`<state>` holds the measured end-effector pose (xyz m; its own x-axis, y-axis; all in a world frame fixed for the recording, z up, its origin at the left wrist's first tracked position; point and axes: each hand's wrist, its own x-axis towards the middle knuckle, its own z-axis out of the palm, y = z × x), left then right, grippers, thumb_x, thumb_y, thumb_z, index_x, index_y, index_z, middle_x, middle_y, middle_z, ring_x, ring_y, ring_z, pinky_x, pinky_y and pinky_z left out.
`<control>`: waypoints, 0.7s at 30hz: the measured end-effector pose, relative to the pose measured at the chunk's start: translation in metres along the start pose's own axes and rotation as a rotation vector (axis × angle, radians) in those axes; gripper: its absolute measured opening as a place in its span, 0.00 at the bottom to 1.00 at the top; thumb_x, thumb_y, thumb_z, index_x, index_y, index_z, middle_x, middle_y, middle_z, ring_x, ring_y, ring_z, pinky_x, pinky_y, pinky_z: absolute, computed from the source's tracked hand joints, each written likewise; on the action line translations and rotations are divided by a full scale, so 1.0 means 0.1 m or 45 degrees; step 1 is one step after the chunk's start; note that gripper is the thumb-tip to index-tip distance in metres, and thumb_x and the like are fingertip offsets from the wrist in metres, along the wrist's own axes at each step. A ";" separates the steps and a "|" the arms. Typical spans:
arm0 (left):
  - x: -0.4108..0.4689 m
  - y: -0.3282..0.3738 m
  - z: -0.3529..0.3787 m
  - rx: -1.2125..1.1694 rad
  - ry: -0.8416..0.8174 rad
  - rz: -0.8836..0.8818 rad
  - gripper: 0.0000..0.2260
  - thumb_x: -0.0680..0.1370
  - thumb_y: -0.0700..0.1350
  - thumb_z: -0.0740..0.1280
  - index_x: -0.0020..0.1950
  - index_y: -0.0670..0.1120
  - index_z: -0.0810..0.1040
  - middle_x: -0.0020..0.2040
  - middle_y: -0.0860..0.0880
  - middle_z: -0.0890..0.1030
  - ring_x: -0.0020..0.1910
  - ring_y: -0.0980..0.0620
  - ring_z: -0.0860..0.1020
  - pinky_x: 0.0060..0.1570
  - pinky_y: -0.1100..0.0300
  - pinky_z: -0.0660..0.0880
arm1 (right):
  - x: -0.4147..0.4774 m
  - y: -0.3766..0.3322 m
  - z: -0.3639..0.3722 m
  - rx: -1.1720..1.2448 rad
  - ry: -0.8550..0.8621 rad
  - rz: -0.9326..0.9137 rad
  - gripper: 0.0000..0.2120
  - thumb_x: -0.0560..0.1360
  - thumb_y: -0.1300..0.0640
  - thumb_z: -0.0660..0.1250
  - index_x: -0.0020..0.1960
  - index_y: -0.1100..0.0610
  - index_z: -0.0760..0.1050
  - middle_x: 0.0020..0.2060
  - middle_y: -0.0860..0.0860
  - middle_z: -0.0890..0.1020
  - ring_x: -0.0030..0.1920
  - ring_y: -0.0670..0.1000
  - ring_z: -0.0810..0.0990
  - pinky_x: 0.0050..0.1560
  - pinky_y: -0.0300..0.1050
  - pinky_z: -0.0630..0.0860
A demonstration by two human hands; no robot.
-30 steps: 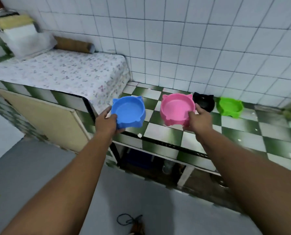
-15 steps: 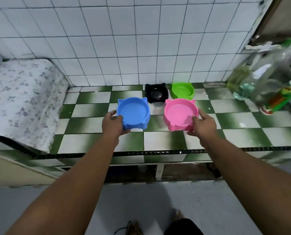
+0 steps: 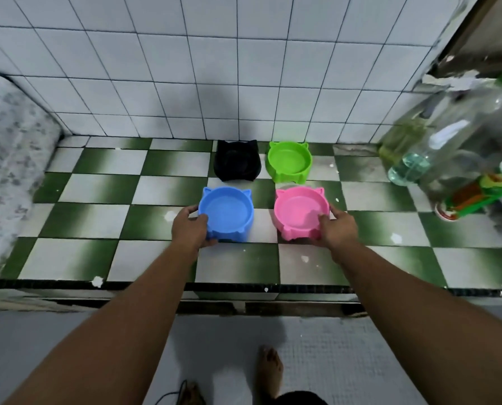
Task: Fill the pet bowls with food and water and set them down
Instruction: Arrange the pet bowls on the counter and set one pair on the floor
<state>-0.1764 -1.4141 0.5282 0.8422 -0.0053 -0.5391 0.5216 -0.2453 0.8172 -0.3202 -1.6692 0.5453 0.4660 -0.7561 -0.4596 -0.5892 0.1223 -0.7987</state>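
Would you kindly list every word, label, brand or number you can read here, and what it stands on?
No text can be read.
Green-and-orange printed pack at the right edge: too blurred to read.
Clear plastic bottle, white label: blurred, unreadable.
Blue plastic cat-eared bowl, pink plastic cat-eared bowl: no lettering shows.

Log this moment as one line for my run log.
left hand grips blue bowl | right hand grips pink bowl | both on checkered counter | black bowl, green bowl behind | blue, pink, green look empty
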 end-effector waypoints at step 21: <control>0.22 -0.04 0.28 0.115 0.125 0.029 0.25 0.78 0.38 0.72 0.75 0.48 0.72 0.61 0.42 0.78 0.54 0.39 0.81 0.37 0.49 0.84 | 0.33 0.18 0.24 -0.244 0.115 -0.069 0.23 0.78 0.63 0.61 0.73 0.57 0.71 0.62 0.58 0.81 0.56 0.62 0.82 0.57 0.55 0.81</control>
<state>-0.1640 -1.4407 0.5070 0.8655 0.0818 -0.4942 0.4911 -0.3327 0.8051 -0.2994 -1.6766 0.5070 0.4443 -0.8138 -0.3746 -0.6840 -0.0380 -0.7285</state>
